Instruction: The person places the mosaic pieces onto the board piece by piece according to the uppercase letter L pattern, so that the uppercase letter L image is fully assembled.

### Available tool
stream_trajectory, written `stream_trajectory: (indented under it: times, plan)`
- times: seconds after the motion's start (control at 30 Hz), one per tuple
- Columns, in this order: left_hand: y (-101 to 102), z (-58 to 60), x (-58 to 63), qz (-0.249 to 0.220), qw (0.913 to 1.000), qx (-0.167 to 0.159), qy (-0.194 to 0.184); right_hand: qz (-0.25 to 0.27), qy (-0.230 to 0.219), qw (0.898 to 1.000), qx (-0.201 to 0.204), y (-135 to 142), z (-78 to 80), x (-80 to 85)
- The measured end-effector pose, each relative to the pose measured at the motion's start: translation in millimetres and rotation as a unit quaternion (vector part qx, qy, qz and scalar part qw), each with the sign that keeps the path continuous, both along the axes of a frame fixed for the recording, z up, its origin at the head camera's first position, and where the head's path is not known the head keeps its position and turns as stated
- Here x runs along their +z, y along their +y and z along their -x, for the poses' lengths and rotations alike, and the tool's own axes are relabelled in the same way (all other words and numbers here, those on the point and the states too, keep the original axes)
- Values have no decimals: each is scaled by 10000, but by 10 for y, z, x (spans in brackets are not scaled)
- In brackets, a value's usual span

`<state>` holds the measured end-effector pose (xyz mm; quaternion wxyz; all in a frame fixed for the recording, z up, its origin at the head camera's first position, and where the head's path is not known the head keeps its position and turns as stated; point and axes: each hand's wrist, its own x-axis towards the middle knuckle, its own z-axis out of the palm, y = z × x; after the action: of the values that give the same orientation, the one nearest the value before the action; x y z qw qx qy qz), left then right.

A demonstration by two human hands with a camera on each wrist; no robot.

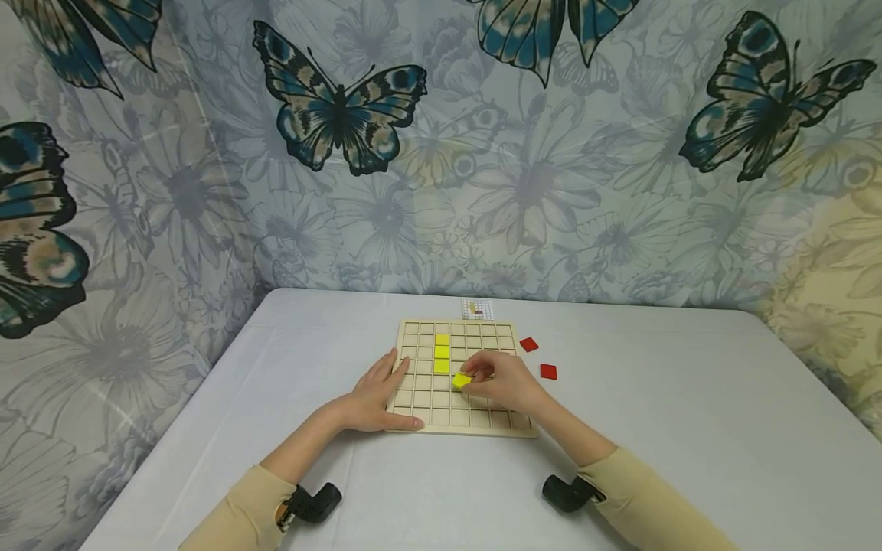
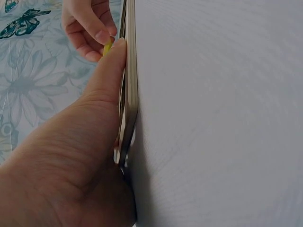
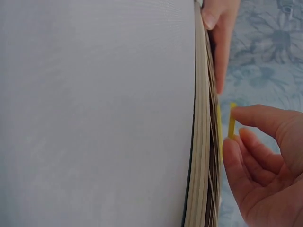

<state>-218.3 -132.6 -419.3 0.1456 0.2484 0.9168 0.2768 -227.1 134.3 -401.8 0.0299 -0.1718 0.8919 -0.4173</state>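
From my seat, the head view gives me the layout: a pale gridded board lies on the white-covered table. Taking the board's middle as the clock's centre, the left hand is at 9 o'clock, fingers and thumb spread, resting along the edge with the thumb at about half past 7. The right hand comes in from 3 o'clock and pinches a yellow tile between thumb and forefinger over the middle of the grid. At 11 o'clock from that tile, three placed yellow tiles form a column in the squares.

Only the head view shows me the printed card just past the board's far edge near 12, and, off the board, one red tile at 2 o'clock and another red tile at 3.

The right wrist view adds what the head view cannot: the pinched tile seen edge-on, with a gap between it and the board. My left wrist view shows the layered board edge beside the thumb; the tile there is only a sliver, so I can't fairly judge its height from it.
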Motion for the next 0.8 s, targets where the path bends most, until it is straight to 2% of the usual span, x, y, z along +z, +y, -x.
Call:
stream_trajectory:
  times: [0.3,0.53,0.8]
  plan:
    - [-11,-1,10,73,10000,-16,14,-97,41,9997,237,-155,45,1]
    - [-5,3,1,35,10000,-27,35,-374,404,9968,582,-232,70,18]
    - [-14,5,1,21,10000,-18,38,-445,721,9916,982,-247,97,9]
